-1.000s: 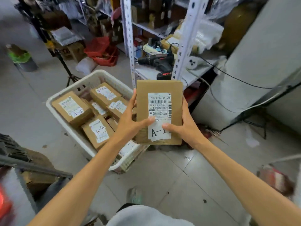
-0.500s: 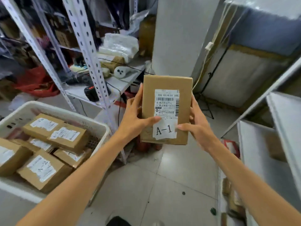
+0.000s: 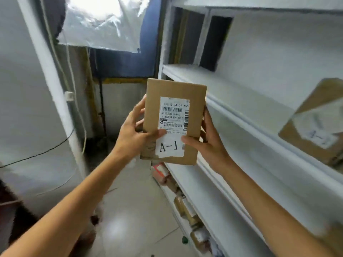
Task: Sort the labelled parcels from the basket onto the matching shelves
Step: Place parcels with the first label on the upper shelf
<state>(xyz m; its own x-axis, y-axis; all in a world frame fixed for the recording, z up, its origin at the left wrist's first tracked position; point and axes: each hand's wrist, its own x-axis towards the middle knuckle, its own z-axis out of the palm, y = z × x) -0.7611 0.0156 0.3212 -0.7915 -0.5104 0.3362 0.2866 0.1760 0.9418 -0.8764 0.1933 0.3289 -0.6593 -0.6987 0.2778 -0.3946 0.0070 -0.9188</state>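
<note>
A flat brown cardboard parcel (image 3: pixel 176 101) with a white barcode label and a slip marked "A-1" stands upright in front of me. My left hand (image 3: pixel 133 134) grips its left edge, thumb across the front. My right hand (image 3: pixel 206 143) grips the right edge, thumb on the "A-1" slip. White shelves (image 3: pixel 241 101) run along the right, close beside the parcel. One labelled brown parcel (image 3: pixel 315 125) lies on the upper shelf at far right. The basket is out of view.
Several small brown parcels (image 3: pixel 187 210) sit on the lowest shelf near the floor. A white pillar (image 3: pixel 27 89) with cables stands at left. A plastic sheet (image 3: pixel 100 23) hangs above, in front of a blue wall. Pale floor tiles (image 3: pixel 133 219) lie below.
My view has swung right, from the basket and the tool rack to the white shelves. The parcel stays held in both hands and now sits higher, beside the shelf edge.
</note>
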